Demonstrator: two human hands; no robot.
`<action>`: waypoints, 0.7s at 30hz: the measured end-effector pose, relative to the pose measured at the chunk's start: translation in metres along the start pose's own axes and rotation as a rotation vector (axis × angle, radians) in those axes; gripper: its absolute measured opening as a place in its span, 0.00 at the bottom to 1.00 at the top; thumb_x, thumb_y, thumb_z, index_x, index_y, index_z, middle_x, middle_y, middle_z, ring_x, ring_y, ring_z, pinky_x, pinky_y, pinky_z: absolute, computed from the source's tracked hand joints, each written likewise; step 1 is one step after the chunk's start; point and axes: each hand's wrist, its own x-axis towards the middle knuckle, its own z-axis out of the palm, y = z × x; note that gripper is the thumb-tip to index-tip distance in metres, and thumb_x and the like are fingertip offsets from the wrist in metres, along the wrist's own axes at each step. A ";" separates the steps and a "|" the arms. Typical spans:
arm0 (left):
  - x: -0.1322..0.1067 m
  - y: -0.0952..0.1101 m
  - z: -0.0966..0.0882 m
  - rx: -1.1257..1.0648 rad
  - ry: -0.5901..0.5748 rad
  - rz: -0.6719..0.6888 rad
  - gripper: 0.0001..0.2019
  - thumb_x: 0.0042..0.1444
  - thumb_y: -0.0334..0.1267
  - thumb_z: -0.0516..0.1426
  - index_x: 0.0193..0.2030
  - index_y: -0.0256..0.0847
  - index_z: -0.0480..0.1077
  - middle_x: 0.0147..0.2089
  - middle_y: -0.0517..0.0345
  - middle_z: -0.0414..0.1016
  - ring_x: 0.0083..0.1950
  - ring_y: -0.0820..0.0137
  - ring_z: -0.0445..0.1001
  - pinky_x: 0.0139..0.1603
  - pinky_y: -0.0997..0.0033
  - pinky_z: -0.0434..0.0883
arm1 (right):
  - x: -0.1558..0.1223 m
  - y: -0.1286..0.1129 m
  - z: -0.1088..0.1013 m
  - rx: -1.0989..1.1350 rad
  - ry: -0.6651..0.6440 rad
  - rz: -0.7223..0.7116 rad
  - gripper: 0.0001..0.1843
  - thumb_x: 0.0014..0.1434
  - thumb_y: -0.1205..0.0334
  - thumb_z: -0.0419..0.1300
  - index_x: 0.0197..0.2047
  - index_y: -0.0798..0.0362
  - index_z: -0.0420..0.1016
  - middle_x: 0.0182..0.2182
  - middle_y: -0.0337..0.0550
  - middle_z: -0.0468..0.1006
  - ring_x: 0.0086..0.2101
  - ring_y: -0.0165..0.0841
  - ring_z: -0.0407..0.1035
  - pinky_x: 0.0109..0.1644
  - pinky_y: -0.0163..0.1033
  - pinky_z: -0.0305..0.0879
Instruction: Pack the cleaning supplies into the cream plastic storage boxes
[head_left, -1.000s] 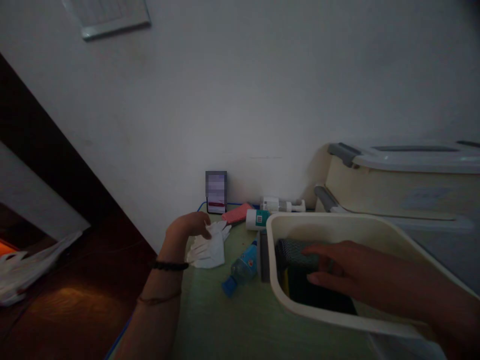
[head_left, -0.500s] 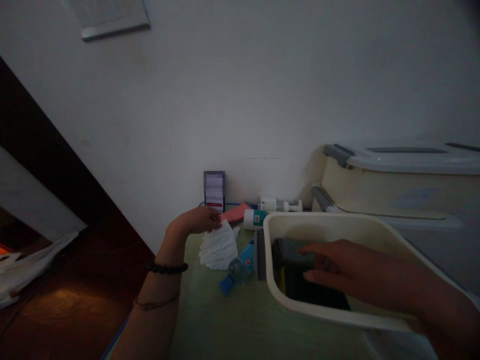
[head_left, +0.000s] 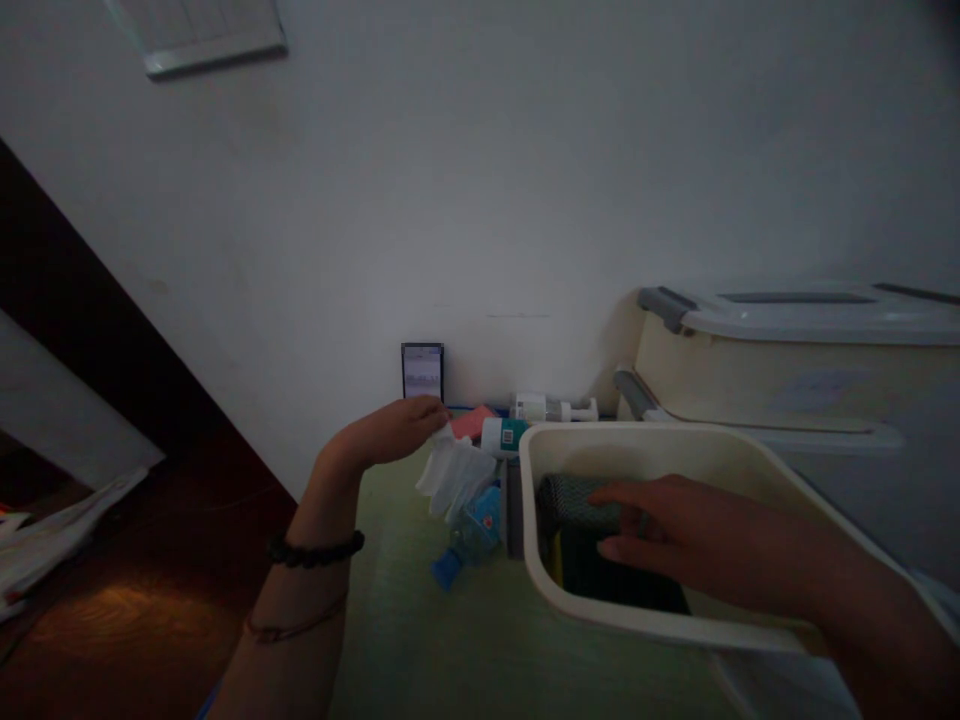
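Observation:
My left hand (head_left: 405, 428) is closed in a pinch on a white glove (head_left: 456, 472), which hangs from the fingertips over the table. Just below the glove lies a clear bottle with a blue cap and blue label (head_left: 480, 525). My right hand (head_left: 660, 525) reaches into a cream plastic bin (head_left: 652, 435), thumb and fingers apart, with nothing visible between them. Beneath its fingertips in the bin are a grey-green mesh-like item (head_left: 574, 500) and a dark flat item with a yellow edge (head_left: 615, 575).
A phone (head_left: 422, 372) leans against the wall. Near it lie a pink item (head_left: 471, 422), a white-and-green bottle (head_left: 501, 437) and a pump bottle (head_left: 551, 409). Lidded cream boxes (head_left: 765, 375) are stacked at right behind the bin. The pale green table (head_left: 420, 650) ends at left.
The glove has been lifted and shifted right with my left hand, now overlapping the bottle's upper part. My right hand stays in the bin. The view has shifted slightly.

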 end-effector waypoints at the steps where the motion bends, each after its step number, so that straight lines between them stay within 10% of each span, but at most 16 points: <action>1: 0.001 -0.001 0.001 -0.013 0.026 0.005 0.13 0.58 0.43 0.44 0.32 0.40 0.65 0.37 0.53 0.72 0.40 0.65 0.70 0.46 0.65 0.65 | 0.000 0.000 0.000 -0.006 -0.017 0.008 0.11 0.55 0.52 0.59 0.38 0.46 0.78 0.28 0.41 0.80 0.27 0.37 0.73 0.27 0.39 0.59; 14: 0.008 0.030 0.005 -0.237 0.536 -0.014 0.10 0.61 0.43 0.47 0.35 0.40 0.60 0.27 0.62 0.63 0.30 0.71 0.65 0.29 0.74 0.60 | -0.001 -0.001 0.002 -0.012 0.056 -0.048 0.08 0.55 0.54 0.60 0.33 0.46 0.78 0.25 0.40 0.79 0.24 0.35 0.72 0.25 0.37 0.60; 21: 0.009 0.059 0.021 -0.446 0.516 0.033 0.11 0.60 0.46 0.48 0.37 0.41 0.59 0.22 0.66 0.63 0.20 0.76 0.62 0.20 0.79 0.57 | -0.003 -0.017 -0.011 -0.030 0.192 -0.123 0.15 0.62 0.54 0.52 0.43 0.49 0.77 0.40 0.46 0.81 0.37 0.40 0.75 0.40 0.44 0.68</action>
